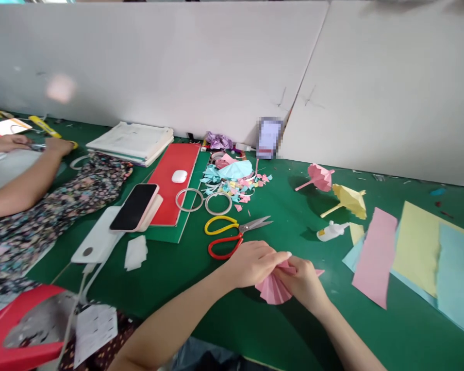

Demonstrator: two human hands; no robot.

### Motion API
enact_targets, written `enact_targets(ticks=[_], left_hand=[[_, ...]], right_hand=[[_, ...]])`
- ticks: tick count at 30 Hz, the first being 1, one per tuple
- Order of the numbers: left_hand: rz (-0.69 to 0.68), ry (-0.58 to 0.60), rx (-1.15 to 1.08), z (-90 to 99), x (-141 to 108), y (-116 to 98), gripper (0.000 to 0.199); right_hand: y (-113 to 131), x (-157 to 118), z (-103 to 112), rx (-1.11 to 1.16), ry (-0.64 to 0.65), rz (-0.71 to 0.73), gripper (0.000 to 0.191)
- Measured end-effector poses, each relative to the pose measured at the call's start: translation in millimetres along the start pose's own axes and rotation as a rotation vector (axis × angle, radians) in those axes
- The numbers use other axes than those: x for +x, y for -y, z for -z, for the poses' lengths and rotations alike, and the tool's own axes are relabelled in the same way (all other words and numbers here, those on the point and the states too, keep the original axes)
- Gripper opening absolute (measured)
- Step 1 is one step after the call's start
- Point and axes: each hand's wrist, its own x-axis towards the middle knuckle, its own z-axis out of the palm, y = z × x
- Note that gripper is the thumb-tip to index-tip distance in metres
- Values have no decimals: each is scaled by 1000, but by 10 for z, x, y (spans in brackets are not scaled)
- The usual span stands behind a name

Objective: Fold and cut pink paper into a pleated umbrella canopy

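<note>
Both my hands grip a pleated pink paper fan (274, 289) above the green table. My left hand (253, 263) pinches its upper part, and my right hand (303, 283) closes on its right side; the fingertips partly hide the folds. A pink paper tip (319, 272) sticks out to the right of my right hand. Just beyond my left hand lie scissors (242, 231) with one yellow and one red handle, blades apart. Farther right are a small white glue bottle (332, 231), a pink paper umbrella (317, 178) and a yellow paper umbrella (346, 201).
Coloured paper sheets (417, 247) lie at the right. Paper scraps (235, 180) and tape rings (218, 203) are at the centre, near a red folder (176, 159). Phones (135, 206) rest at left, beside a co-worker's arm (31, 175). A white partition (178, 62) stands behind.
</note>
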Motion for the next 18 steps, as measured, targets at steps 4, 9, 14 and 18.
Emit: enact_targets(ticks=[4,9,14,18], left_hand=[[-15,46,29,4,6,0,29],[9,106,64,-2,1,23,30],[-27,142,119,-20,-25,63,41],[-12,80,142,-1,-18,79,34]], right_hand=[[21,0,-13,-55,-60,10,30],[16,1,-33,-59,-79,7,31],[11,20,-14,-26,-22,-62,29],[14,40,36,90,62,-114,33]])
